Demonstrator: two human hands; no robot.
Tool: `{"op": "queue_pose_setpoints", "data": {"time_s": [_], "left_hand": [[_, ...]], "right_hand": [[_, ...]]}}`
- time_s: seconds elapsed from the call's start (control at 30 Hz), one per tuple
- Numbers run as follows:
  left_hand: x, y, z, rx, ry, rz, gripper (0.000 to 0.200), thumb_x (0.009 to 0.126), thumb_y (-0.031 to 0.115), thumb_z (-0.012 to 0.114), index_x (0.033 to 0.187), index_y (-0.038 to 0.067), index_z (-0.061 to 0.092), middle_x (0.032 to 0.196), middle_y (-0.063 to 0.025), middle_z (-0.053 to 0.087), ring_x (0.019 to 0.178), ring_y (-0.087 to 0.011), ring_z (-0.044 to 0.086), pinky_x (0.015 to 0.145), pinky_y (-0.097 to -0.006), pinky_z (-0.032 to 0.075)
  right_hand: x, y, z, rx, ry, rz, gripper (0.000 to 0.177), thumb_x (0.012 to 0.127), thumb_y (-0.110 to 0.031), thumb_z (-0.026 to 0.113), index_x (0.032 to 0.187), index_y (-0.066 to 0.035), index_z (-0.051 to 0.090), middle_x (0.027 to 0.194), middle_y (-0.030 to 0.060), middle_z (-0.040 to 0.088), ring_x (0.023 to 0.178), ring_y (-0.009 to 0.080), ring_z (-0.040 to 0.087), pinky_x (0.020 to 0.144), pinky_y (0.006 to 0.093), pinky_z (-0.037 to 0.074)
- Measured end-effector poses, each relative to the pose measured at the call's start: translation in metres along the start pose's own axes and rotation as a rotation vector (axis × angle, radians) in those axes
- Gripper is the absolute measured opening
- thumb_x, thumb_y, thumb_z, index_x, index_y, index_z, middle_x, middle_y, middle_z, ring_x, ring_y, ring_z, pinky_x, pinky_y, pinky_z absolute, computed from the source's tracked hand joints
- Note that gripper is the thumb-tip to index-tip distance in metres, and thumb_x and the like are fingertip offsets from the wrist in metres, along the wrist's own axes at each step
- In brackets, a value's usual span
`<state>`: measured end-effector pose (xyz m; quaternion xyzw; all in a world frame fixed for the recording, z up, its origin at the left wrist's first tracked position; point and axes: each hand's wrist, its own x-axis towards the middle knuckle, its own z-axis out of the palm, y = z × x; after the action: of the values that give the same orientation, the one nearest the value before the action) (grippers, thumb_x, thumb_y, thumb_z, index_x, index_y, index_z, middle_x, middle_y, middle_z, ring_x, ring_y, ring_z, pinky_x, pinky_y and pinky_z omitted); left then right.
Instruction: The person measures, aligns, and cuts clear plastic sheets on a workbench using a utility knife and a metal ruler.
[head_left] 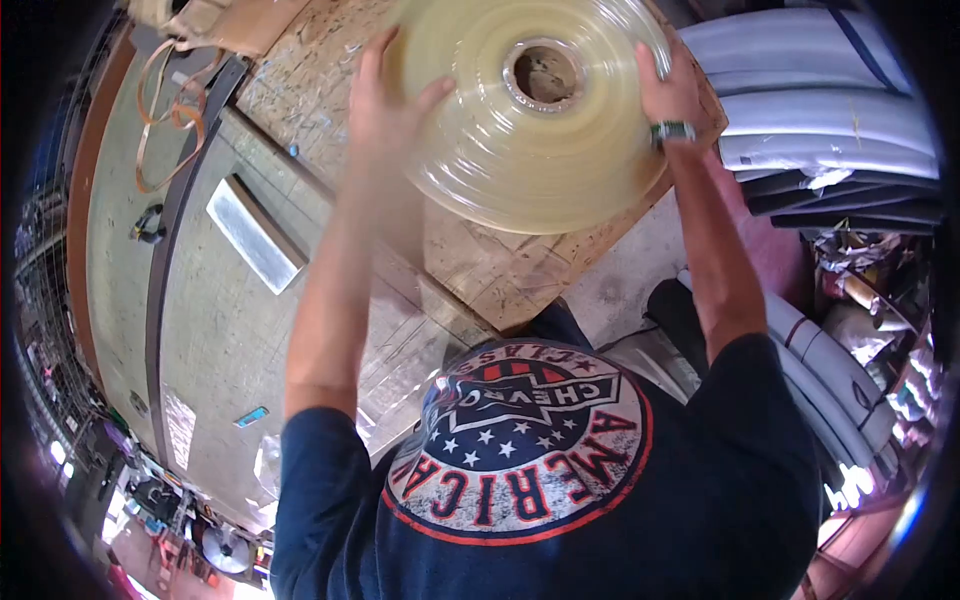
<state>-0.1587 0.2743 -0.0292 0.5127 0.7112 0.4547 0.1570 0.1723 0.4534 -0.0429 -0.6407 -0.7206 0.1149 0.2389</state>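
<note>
A large roll of clear, yellowish plastic film [530,180] lies with its round face up and its hollow core showing. At the roll's left edge is my left hand [395,100], slightly blurred, its thumb stretched over the face and its fingers spread apart. My right hand [670,90], with a watch [672,131] on the wrist, grips the right rim. That thumb rests on the face, while the other fingers are partly hidden at the edge. Beneath the roll is a worn wooden board [480,265].
Left of the board runs a scratched worktable [215,340] bearing a pale rectangular block [255,235], a small blue object [252,416] and a looped tan strap [150,120]. Silvery padded rolls [820,110] are stacked at right, with more long grey rolls [830,375] lower down.
</note>
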Motion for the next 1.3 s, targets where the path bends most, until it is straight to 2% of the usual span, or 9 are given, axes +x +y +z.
{"op": "queue_pose_setpoints", "data": {"time_s": [0.2, 0.4, 0.5, 0.6, 0.7, 0.8, 0.93, 1.13, 1.3], "left_hand": [[0.023, 0.0, -0.016, 0.088, 0.148, 0.015, 0.069, 0.09, 0.043, 0.077, 0.139, -0.001, 0.054, 0.132, -0.0275, 0.063, 0.12, -0.0411, 0.063, 0.103, -0.0471, 0.05], [-0.169, 0.043, -0.032, 0.395, 0.049, -0.156, 0.066, 0.092, 0.043, 0.075, 0.132, -0.007, 0.06, 0.12, -0.0268, 0.064, 0.113, -0.0403, 0.059, 0.104, -0.0504, 0.045], [-0.196, 0.051, -0.027, 0.526, -0.028, -0.144, 0.036, 0.093, 0.033, 0.074, 0.109, 0.0, 0.07, 0.111, -0.0204, 0.071, 0.112, -0.0352, 0.062, 0.108, -0.0488, 0.042], [-0.206, 0.075, -0.044, 0.189, -0.161, -0.361, 0.016, 0.095, 0.021, 0.071, 0.098, 0.005, 0.073, 0.097, -0.0154, 0.074, 0.099, -0.0271, 0.069, 0.096, -0.0445, 0.05], [-0.237, 0.123, -0.086, -0.266, -0.449, -0.512, 0.011, 0.096, 0.014, 0.07, 0.1, 0.004, 0.073, 0.089, -0.0096, 0.074, 0.081, -0.0172, 0.07, 0.077, -0.0338, 0.055], [-0.283, 0.147, -0.136, -0.526, -0.759, -0.632, 0.01, 0.096, 0.012, 0.071, 0.1, 0.003, 0.073, 0.09, -0.0032, 0.075, 0.075, -0.0119, 0.068, 0.072, -0.0299, 0.055], [-0.337, 0.153, -0.196, -0.338, -0.72, -0.708, 0.013, 0.091, 0.014, 0.079, 0.093, 0.002, 0.074, 0.085, -0.0029, 0.074, 0.074, -0.0089, 0.067, 0.062, -0.0257, 0.053], [-0.419, 0.108, -0.314, -0.385, -0.492, -0.959, 0.012, 0.084, 0.008, 0.083, 0.09, 0.003, 0.074, 0.076, -0.0013, 0.071, 0.064, -0.0076, 0.065, 0.056, -0.0241, 0.05], [-0.49, 0.062, -0.41, -0.076, -0.329, -1.052, 0.017, 0.081, 0.01, 0.084, 0.086, 0.004, 0.07, 0.07, -0.0012, 0.068, 0.057, -0.0065, 0.06, 0.048, -0.0241, 0.045]], "right_hand": [[-0.055, -0.009, -0.009, -0.04, 0.059, 0.242, 0.082, 0.093, -0.068, 0.057, 0.132, 0.005, 0.058, 0.134, 0.0315, 0.058, 0.129, 0.0456, 0.052, 0.109, 0.0531, 0.041], [-0.054, -0.018, -0.013, -0.085, 0.009, 0.326, 0.085, 0.093, -0.067, 0.056, 0.138, 0.004, 0.053, 0.139, 0.0302, 0.056, 0.133, 0.045, 0.05, 0.111, 0.0548, 0.039], [-0.054, -0.016, -0.011, -0.095, -0.002, 0.331, 0.085, 0.093, -0.067, 0.056, 0.139, 0.004, 0.053, 0.14, 0.03, 0.055, 0.135, 0.0455, 0.049, 0.112, 0.0554, 0.038], [-0.054, -0.018, -0.019, -0.163, -0.011, 0.289, 0.082, 0.093, -0.064, 0.058, 0.14, 0.003, 0.052, 0.144, 0.0288, 0.053, 0.136, 0.0448, 0.048, 0.112, 0.054, 0.039], [-0.086, -0.037, -0.038, -0.037, 0.315, -0.244, 0.073, 0.095, -0.052, 0.063, 0.143, 0.002, 0.052, 0.144, 0.0274, 0.054, 0.135, 0.0435, 0.05, 0.112, 0.053, 0.04], [-0.153, -0.091, -0.095, 0.446, -0.208, -0.648, 0.06, 0.094, -0.033, 0.069, 0.143, 0.0, 0.054, 0.141, 0.0265, 0.059, 0.129, 0.0431, 0.057, 0.109, 0.0539, 0.043], [-0.25, -0.133, -0.114, 0.449, -0.714, -1.2, 0.065, 0.091, -0.051, 0.072, 0.132, -0.001, 0.064, 0.132, 0.0206, 0.065, 0.128, 0.039, 0.057, 0.112, 0.0496, 0.039], [-0.311, -0.153, -0.101, 0.229, -1.248, -1.016, 0.061, 0.078, -0.057, 0.08, 0.109, -0.006, 0.068, 0.099, 0.0163, 0.071, 0.095, 0.035, 0.068, 0.083, 0.0461, 0.053], [-0.335, -0.162, -0.069, 0.102, -1.246, -0.977, 0.054, 0.071, -0.051, 0.089, 0.087, -0.008, 0.061, 0.077, 0.0105, 0.065, 0.076, 0.0336, 0.065, 0.07, 0.0469, 0.05]]}}
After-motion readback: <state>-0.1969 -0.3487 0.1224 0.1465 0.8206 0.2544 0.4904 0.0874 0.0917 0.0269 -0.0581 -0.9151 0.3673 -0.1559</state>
